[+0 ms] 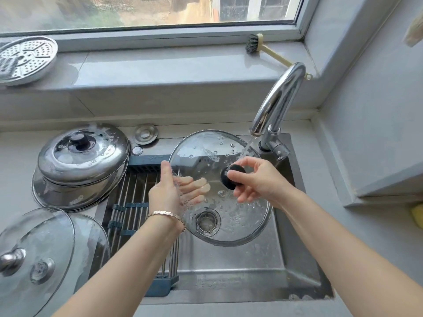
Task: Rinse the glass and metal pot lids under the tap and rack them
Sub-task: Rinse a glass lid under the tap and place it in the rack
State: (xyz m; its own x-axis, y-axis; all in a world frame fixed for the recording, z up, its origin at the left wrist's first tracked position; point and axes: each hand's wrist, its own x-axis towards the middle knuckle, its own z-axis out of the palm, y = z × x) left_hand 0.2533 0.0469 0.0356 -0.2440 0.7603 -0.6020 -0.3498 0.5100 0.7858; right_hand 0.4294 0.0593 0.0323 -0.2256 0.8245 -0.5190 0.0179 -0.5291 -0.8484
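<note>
A large glass lid (231,216) with a black knob (231,177) is held over the sink, under the running tap (278,99). My right hand (254,179) grips the knob. My left hand (170,191) lies flat against the lid's underside, fingers showing through the wet glass. Two soapy metal lids (80,156) are stacked on the counter at the left. Two glass lids (39,252) with a metal knob lean at the lower left.
A roll-up rack (135,202) of steel rods with blue ends spans the sink's left half. The sink drain (207,221) shows through the lid. A perforated steamer plate (25,59) and a dish brush (258,45) rest on the window sill.
</note>
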